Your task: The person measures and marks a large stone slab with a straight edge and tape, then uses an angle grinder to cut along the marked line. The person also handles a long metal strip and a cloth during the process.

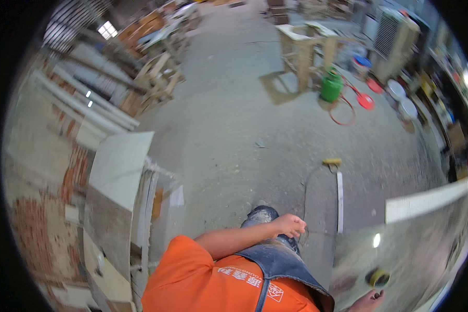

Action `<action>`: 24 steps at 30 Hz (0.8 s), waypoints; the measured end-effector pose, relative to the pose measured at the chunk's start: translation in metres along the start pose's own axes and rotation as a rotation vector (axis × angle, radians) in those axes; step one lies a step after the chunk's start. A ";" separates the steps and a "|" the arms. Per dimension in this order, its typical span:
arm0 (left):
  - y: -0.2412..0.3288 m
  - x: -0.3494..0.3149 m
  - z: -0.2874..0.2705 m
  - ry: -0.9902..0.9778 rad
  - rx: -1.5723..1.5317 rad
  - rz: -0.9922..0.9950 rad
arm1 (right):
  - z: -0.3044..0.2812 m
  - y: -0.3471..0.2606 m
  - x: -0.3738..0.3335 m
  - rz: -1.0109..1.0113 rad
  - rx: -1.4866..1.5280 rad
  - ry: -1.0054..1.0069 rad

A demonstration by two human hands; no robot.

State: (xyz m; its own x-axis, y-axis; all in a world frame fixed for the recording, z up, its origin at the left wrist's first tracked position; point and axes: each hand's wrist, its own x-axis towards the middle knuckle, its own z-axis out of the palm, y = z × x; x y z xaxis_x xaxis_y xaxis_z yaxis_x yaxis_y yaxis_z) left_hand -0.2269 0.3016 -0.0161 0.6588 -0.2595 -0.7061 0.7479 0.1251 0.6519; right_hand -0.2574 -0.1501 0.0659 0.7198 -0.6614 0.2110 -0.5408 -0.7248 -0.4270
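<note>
My left hand (290, 225) is in front of my body, above my dark apron and trouser leg, its fingers curled in. Nothing shows in its grip, and a thin dark cord lies on the floor just beyond it. My right hand (368, 301) is at the bottom edge, partly cut off, low over a glossy brown-grey slab surface (400, 249). Its visible fingers are slightly bent and apart, with nothing between them. Close by on the slab is a round yellow-and-black thing (378, 277) like a tape roll, which the hand does not appear to touch.
Ahead on the floor stand a green gas cylinder (330, 86) with a red hose (343, 122) and a wooden stand (302, 52). A yellow-ended tool (332, 162) and white strip (340, 200) lie nearer. Panels (120, 161) lean at left; buckets (407, 108) line the right.
</note>
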 end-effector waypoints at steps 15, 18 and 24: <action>-0.020 -0.178 -0.372 0.715 -0.427 0.403 | 0.193 -0.494 -0.225 -0.790 0.655 -0.933; -0.027 -0.234 -0.438 0.833 -0.524 0.491 | 0.207 -0.580 -0.296 -0.891 0.634 -1.063; -0.002 -0.308 -0.519 1.037 -0.667 0.630 | 0.258 -0.731 -0.403 -1.057 0.475 -1.277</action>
State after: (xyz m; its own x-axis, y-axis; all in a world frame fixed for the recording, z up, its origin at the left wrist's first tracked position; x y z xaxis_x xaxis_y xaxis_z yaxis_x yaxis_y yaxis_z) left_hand -0.3893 0.8781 0.0563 0.4353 0.7976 -0.4175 0.0079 0.4604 0.8877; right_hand -0.0397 0.6962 0.0661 0.6417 0.7563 -0.1270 0.3537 -0.4389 -0.8260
